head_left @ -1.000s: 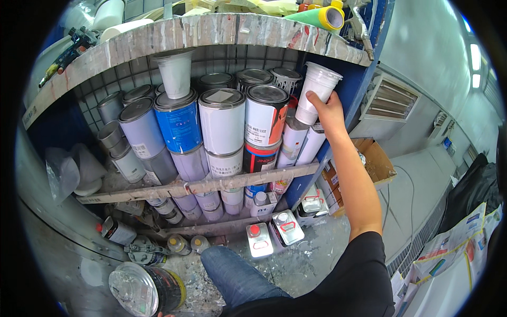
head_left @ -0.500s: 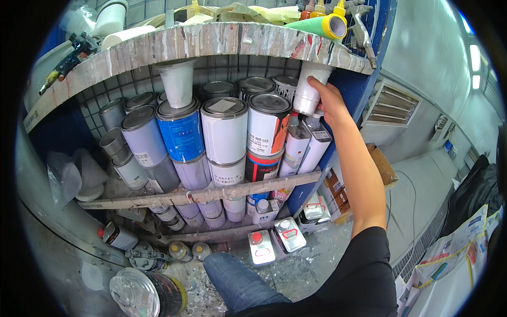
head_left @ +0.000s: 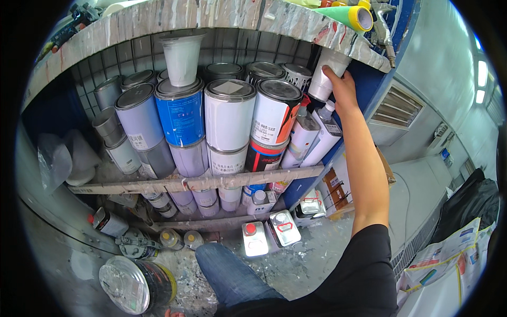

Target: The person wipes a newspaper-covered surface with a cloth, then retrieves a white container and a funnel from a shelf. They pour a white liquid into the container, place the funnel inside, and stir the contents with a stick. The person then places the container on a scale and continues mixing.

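Note:
With my arm stretched out, my right hand [head_left: 343,87] grips a tall white plastic cup [head_left: 322,79], thumb on its near side. The cup is just under the top shelf at the right, above slim rectangular solvent cans [head_left: 325,129]. Another white plastic cup [head_left: 180,61] stands on a blue paint can [head_left: 179,113] to the left. Beside that are a white paint can [head_left: 229,116] and a white can with an orange patch [head_left: 275,113]. Only the fingertips of my left hand [head_left: 174,313] show at the lower edge; the rest is out of the picture.
The paint-streaked top shelf [head_left: 227,16] carries a green tape roll [head_left: 348,17] and a spray gun [head_left: 383,31]. More cans stand on the lower shelves. Metal solvent tins [head_left: 255,240] and a large round drum [head_left: 124,285] stand on the stained floor near my leg.
The view has shifted closer to the shelf. My right hand still grips the white cup, and the cup remains beneath the top shelf. Fingertips of my left hand have appeared at the lower edge.

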{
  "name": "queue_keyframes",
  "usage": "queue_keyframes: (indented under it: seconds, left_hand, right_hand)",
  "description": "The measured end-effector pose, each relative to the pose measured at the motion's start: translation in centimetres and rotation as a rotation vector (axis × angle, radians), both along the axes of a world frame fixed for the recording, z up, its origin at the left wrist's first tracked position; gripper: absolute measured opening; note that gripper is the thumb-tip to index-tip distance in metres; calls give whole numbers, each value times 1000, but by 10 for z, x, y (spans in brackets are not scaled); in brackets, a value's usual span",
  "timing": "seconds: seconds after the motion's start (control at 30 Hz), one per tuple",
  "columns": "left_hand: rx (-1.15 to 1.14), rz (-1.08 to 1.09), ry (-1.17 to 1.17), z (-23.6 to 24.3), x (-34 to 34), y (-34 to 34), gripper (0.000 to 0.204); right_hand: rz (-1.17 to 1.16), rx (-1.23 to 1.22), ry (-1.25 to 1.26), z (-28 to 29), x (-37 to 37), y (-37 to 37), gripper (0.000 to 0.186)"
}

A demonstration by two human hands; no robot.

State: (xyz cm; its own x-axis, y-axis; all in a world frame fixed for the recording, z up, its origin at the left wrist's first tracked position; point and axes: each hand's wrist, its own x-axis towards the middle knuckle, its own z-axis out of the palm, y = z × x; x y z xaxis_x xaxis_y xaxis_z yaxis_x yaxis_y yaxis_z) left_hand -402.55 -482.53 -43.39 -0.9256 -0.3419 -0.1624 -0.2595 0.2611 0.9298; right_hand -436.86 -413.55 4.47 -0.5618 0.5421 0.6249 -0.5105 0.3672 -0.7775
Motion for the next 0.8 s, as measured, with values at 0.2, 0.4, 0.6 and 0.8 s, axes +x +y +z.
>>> queue_keyframes:
  seconds: [0.2,0.4,0.6,0.8]
  left_hand:
    - [34,-4,-41,5,2,12,51]
    - [-27,-17,-68,4,10,21,39]
    - [72,-62,-110,-15,25,27,23]
    - [78,-41,-158,-27,33,28,23]
  right_hand:
    - [-346,210,-29,2,-30,30,60]
    - [-186,145,45,-3,-28,20,61]
    - [-105,157,32,2,-18,-4,59]
    - [77,-21,-163,5,4,-29,53]
